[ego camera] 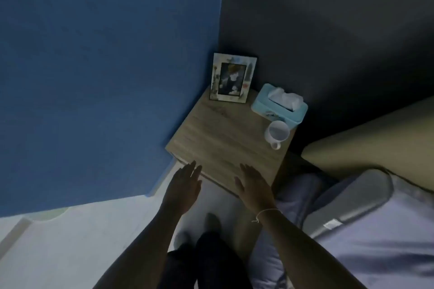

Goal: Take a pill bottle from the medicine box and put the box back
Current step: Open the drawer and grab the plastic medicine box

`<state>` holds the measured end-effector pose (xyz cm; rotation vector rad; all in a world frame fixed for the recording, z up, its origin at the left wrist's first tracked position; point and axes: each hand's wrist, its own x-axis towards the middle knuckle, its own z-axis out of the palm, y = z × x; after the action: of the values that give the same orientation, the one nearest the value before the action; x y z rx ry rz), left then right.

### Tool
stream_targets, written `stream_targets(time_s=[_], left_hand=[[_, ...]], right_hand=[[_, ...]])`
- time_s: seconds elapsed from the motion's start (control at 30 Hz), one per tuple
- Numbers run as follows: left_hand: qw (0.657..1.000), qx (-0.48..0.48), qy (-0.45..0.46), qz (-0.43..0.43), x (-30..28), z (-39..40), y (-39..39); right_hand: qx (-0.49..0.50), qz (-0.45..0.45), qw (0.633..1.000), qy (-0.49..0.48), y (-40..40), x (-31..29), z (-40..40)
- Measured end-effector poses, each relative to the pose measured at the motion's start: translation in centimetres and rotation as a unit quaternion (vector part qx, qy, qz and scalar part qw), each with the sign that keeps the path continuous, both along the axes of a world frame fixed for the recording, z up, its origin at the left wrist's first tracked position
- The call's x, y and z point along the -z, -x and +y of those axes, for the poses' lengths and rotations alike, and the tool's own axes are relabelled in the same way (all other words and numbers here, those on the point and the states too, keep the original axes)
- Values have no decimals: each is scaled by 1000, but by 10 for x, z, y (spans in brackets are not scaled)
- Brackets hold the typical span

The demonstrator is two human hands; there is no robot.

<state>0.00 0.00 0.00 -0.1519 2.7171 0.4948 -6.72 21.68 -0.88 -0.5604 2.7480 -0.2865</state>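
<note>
Both my hands, left (185, 185) and right (253, 183), hang flat, each grip wide and empty, at the counter's (223, 143) near edge. No medicine box shows; I judge it's below, behind that front.

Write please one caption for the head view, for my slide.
Both open hands, left and right, reach toward a wooden nightstand holding a photo frame, tissue box and mug.

Both arms reach forward side by side. The left hand (184, 185) is held flat, fingers straight and together, holding nothing. The right hand (254, 183) is likewise flat and empty, a thin string around its wrist.
</note>
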Motion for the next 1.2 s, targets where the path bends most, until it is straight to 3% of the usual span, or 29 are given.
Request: stream_targets(time_s=[0.17,0.3,0.57,0.7,1.0,1.2], left_hand=[[1000,12,12,15,63,7,0],[998,2,5,65,107,2,14],[992,-89,-15,83,169,3,25],[990,-122,-10,65,180,9,17],[965,-240,38,96,191,41,-14],[967,-225,55,109,207,85,-37]], right_hand=[[13,12,1000,12,13,60,-6],[-20,72,997,4,32,113,-18],[-57,76,995,10,41,192,-31],[-63,49,997,7,33,211,-20],[-88,144,979,113,33,237,-17],[-96,164,976,109,28,236,-14]])
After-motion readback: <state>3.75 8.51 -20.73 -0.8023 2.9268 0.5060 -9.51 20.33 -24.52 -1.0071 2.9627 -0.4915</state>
